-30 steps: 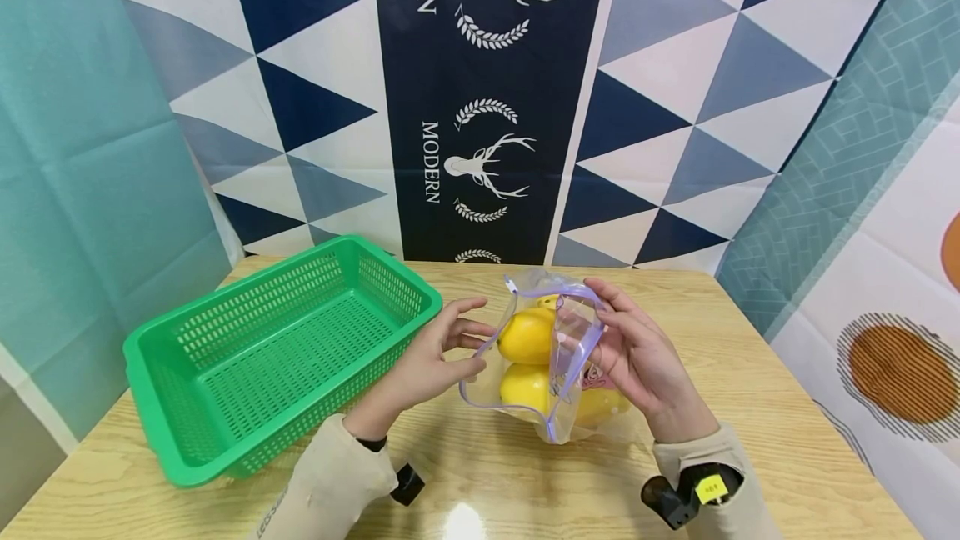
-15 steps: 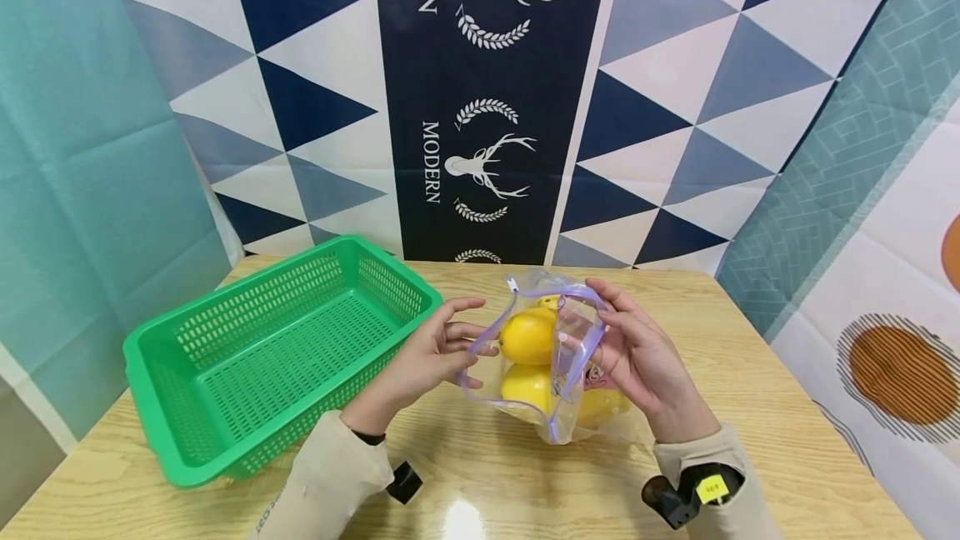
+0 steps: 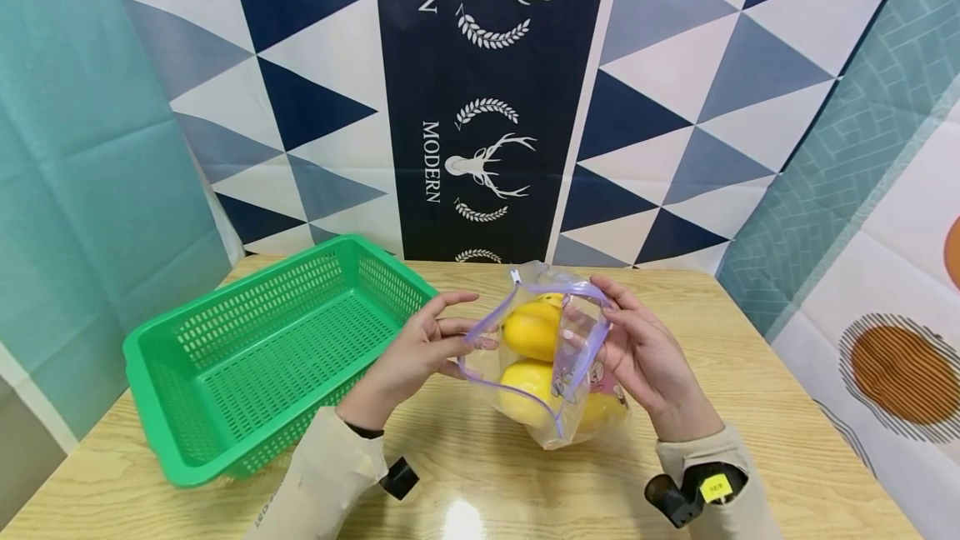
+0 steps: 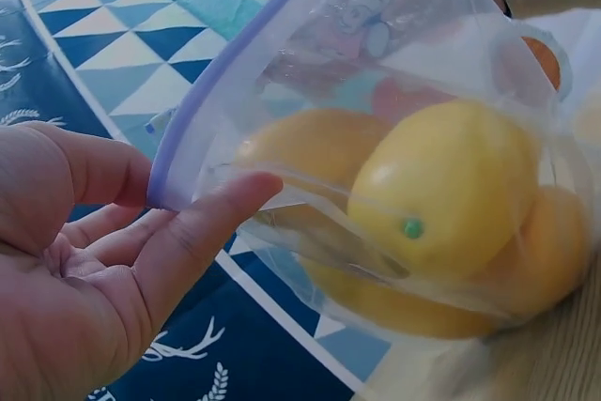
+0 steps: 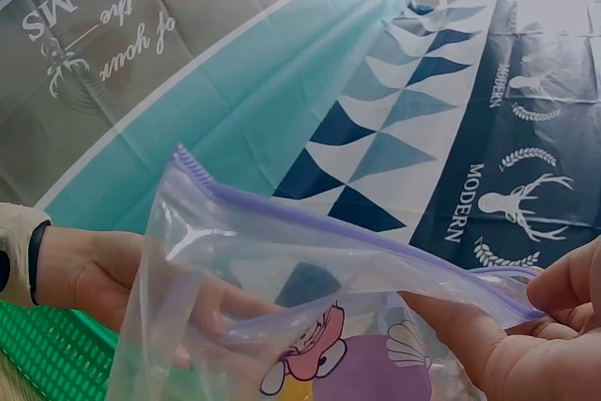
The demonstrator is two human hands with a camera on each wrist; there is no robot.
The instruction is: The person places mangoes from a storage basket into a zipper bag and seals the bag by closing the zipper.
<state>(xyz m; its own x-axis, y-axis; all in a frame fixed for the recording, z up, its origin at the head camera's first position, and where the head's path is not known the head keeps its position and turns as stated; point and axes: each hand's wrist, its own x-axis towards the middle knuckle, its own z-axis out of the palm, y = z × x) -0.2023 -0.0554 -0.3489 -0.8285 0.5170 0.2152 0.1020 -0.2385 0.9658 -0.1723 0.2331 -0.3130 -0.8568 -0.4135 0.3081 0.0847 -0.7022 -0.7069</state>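
Left hand (image 3: 418,353) is holding the bag (image 3: 581,350) at nine o'clock, right hand (image 3: 651,350) pinching its rim at two, fruit (image 3: 528,335) sitting between!

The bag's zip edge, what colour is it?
The zip edge is light purple; the left wrist view shows it best.

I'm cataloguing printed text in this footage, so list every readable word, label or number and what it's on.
"MODERN": navy cloth panel with white stags, repeated, once cut off.
"DREAMS": grey-brown cloth.
"the": same cloth.
"of your": same cloth.
Rectangular yellow sticker on the black right-wrist band: too small to read.
Beige fabric left sleeve: lettering too blurred to read.
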